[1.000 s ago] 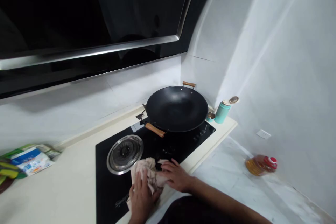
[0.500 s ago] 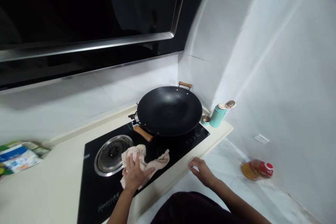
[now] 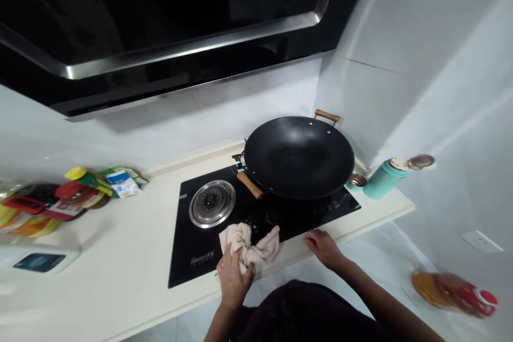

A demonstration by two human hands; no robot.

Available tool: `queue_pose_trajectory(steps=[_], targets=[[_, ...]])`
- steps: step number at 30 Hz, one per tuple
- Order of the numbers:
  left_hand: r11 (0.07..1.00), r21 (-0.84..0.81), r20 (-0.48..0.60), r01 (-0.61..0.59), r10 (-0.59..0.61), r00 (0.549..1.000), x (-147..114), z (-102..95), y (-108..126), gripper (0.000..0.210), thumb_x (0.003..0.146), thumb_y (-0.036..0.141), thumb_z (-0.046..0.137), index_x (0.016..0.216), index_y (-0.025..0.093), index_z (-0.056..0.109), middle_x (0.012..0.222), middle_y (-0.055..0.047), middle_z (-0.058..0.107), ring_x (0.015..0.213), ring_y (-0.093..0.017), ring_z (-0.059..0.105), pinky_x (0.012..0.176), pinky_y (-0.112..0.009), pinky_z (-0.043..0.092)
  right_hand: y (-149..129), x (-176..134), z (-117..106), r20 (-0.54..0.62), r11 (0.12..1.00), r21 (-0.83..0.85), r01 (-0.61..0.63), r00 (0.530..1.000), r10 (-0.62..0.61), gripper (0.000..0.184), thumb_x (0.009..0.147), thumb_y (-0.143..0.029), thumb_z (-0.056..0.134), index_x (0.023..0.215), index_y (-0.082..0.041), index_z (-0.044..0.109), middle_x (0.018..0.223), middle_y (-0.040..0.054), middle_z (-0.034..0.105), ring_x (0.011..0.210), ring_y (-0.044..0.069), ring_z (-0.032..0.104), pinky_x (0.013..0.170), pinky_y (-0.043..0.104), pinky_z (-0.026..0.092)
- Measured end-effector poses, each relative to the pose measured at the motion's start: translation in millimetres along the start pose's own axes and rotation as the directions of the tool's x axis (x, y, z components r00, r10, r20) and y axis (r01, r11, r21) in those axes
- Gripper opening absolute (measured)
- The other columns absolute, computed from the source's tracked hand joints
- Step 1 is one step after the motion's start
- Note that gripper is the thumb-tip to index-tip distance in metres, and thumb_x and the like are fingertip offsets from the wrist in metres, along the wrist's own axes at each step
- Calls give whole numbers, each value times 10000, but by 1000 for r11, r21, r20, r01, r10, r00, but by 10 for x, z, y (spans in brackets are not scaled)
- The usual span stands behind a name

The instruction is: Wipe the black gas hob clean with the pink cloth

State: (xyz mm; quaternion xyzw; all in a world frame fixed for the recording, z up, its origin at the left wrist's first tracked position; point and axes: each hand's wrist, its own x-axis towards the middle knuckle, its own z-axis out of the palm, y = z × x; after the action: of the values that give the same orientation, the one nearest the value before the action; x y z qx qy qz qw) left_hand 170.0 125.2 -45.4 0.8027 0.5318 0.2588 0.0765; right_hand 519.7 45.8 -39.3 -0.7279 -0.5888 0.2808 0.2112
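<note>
Bunched under my left hand [image 3: 233, 277] is a pale pink cloth [image 3: 262, 248], lying over the front edge of the black gas stove [image 3: 180, 270]. The fingers of that hand are curled onto the cloth. My right hand [image 3: 324, 248] rests by the counter's front edge, right of the cloth, fingers curled in and holding nothing I can see. A large black wok [image 3: 298, 157] with wooden handles sits over the right burner. The left burner [image 3: 212, 204] is bare, with a shiny metal ring. Part of the control knobs shows beside the cloth.
A teal flask [image 3: 385, 179] with its lid flipped up and a small metal cup [image 3: 356, 181] stand right of the wok. Bottles [image 3: 60, 200] and packets [image 3: 123, 184] line the left counter. The range hood [image 3: 192, 53] hangs low above. An oil jug [image 3: 452, 293] is on the floor.
My left hand has drawn the cloth back from beside the left burner to the stove's front edge. The view has swung left, bringing the bottles into sight.
</note>
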Motion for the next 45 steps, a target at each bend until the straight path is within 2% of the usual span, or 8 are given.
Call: queue_pose_trajectory(steps=[3,7,13,20,24,31,36,45], targets=[[948,-191,-16,256,-264,964,-27,-253,-31,364,753,408,687,1058,212,713,1173,-160,749,1206,-392,680,1037,-558,527,28,-8,19,15,997,72,32,999,-33,294,1022,-363,439,925,-238,687,942,65,764,911,248,694,909,401,477],[736,-382,-14,559,-610,792,178,-561,-57,453,644,418,704,1058,246,638,1031,-77,737,1040,-340,718,988,-523,559,20,-45,1,48,983,178,46,997,-55,299,1005,-410,426,870,-253,643,863,54,734,809,233,666,795,366,475],[650,-437,-4,622,-693,721,541,-790,22,557,723,492,696,1191,223,562,962,-38,742,862,-253,734,832,-417,607,-170,-91,-105,86,972,226,62,993,-83,293,1000,-433,435,868,-262,632,858,36,721,796,222,650,772,353,469],[805,-309,36,507,-522,852,1432,-654,399,637,818,351,665,1428,228,533,1241,-88,741,1098,-265,723,997,-410,579,-296,-63,-166,85,979,184,91,991,-108,269,1003,-380,462,886,-264,674,917,35,739,865,219,658,851,358,480],[926,-90,201,367,-344,917,1909,-372,714,651,847,311,666,1484,257,541,1500,-138,624,1414,-325,575,1197,-502,442,-254,-103,-144,83,982,170,86,991,-102,273,1008,-368,457,891,-257,678,937,41,749,889,219,676,843,348,480],[975,212,637,67,-190,747,2016,13,1053,782,737,488,817,1473,333,601,1519,-134,640,1425,-420,559,1177,-649,394,-52,-372,-72,84,982,187,22,996,-38,251,986,-349,464,886,-252,672,943,41,749,864,210,677,810,334,479],[948,285,714,-144,-110,691,2036,-30,1084,773,797,681,756,1469,325,617,1564,-155,602,1440,-441,536,1203,-672,321,56,-481,-62,100,985,174,13,995,-31,270,989,-377,447,869,-250,653,933,48,740,855,216,668,806,349,471],[900,187,731,-393,140,668,1469,-125,1167,584,839,448,798,1364,211,696,1461,-193,658,1450,-398,504,1303,-648,146,18,-273,-120,57,981,192,40,997,-51,272,989,-391,436,871,-253,639,914,43,724,834,212,658,787,344,460]])
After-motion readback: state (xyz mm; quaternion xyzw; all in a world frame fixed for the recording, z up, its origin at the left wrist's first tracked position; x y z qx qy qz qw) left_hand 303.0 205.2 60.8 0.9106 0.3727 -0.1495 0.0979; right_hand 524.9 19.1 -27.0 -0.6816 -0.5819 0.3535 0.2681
